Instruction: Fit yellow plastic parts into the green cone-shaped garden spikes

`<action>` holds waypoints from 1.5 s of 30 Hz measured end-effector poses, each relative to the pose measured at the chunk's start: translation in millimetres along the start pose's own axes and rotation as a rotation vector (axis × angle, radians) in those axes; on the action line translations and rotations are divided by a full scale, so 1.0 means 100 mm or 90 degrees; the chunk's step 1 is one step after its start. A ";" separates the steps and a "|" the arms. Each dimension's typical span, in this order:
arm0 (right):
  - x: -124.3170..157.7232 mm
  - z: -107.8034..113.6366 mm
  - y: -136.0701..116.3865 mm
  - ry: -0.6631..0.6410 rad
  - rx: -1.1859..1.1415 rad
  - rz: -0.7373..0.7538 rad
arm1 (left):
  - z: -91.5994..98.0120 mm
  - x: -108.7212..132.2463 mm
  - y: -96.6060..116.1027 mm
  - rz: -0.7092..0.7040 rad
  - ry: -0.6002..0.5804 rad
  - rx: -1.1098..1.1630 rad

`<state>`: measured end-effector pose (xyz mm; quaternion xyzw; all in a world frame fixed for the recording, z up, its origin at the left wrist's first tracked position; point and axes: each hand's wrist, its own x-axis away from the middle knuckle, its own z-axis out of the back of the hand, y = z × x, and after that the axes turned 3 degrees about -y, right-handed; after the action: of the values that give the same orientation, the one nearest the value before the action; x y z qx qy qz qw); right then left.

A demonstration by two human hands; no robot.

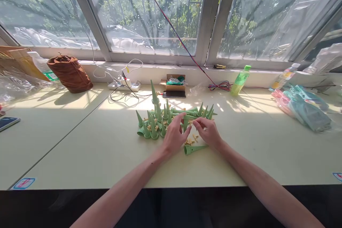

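My left hand [175,131] is closed around a green plastic watering spike [186,123], held with its wide end up between thumb and fingers. Close beside it, my right hand [208,131] pinches a small yellow plastic piece [190,122] at the spike's side; its tip is partly hidden by the fingers. Under the hands lie several loose yellow pieces [190,141] and one green spike [194,149] on its side, with a hole in its wall. Many more green spikes [154,130] stand upright or lie in a heap left of and behind my hands, mixed with yellow pieces.
Behind the heap are a small open cardboard box [175,84], a dark phone [174,94] and a power strip [124,85] with cables. A green bottle [240,80] and bagged items [304,105] stand right; a brown pouch [70,73] and another phone [9,123] are left.
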<state>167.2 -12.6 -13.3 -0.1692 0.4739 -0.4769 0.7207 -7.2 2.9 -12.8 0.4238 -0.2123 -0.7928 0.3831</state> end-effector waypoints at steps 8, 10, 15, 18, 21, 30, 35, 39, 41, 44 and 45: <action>0.00 0.01 -0.04 -0.012 -0.006 -0.007 | 0.00 0.00 0.02 0.008 0.008 -0.020; 0.00 0.01 -0.05 -0.011 -0.002 -0.001 | 0.00 -0.01 0.03 0.008 0.006 -0.021; 0.01 0.01 -0.05 -0.007 -0.002 0.007 | 0.01 -0.01 0.03 0.015 -0.001 -0.021; 0.01 0.01 -0.04 -0.009 -0.007 0.008 | 0.01 -0.01 0.03 0.010 -0.003 -0.023; 0.01 0.01 -0.03 -0.012 -0.010 0.007 | 0.01 -0.01 0.03 0.010 -0.002 -0.022; 0.01 -0.01 0.00 -0.012 0.006 0.000 | 0.00 -0.01 0.03 -0.001 0.005 -0.009; 0.01 0.00 0.00 -0.021 0.002 -0.005 | 0.01 0.00 0.03 0.011 -0.003 -0.011; 0.00 0.01 0.00 -0.015 0.025 0.009 | 0.02 0.00 0.04 0.012 -0.015 -0.006; 0.00 0.01 0.00 -0.010 0.038 0.018 | 0.02 0.01 0.04 0.008 -0.016 -0.002; 0.00 0.01 0.01 -0.005 0.046 0.027 | 0.02 0.01 0.04 0.000 -0.013 0.002; 0.00 0.01 0.02 -0.005 0.046 0.027 | 0.02 0.01 0.03 -0.002 -0.012 0.002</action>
<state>168.4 -12.0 -14.2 -0.1348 0.4574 -0.4774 0.7380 -7.2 0.2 -10.1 0.4173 -0.2160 -0.7971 0.3792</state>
